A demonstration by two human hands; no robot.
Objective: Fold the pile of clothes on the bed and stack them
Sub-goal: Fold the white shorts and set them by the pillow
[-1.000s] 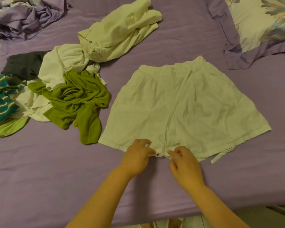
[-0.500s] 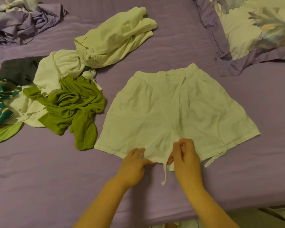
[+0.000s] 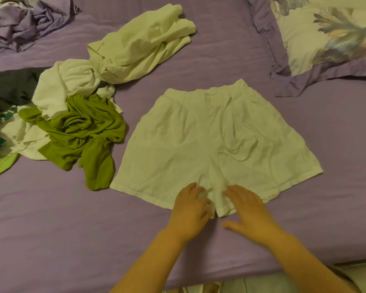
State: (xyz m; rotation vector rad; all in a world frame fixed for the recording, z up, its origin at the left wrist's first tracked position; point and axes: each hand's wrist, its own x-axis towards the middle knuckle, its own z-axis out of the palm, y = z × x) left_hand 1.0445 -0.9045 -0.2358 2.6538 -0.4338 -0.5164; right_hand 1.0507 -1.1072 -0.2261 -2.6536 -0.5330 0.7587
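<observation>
The white shorts (image 3: 216, 142) lie flat on the bed (image 3: 51, 229), waistband away, legs side by side; left hand (image 3: 190, 210) and right hand (image 3: 249, 212) press flat-fingered on the near hem at the crotch

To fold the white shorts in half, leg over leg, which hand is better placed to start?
Probably the right hand. It lies flat on the hem of the shorts, on the leg with open sheet beside it. The left hand is nearer the unfolded pile.
</observation>
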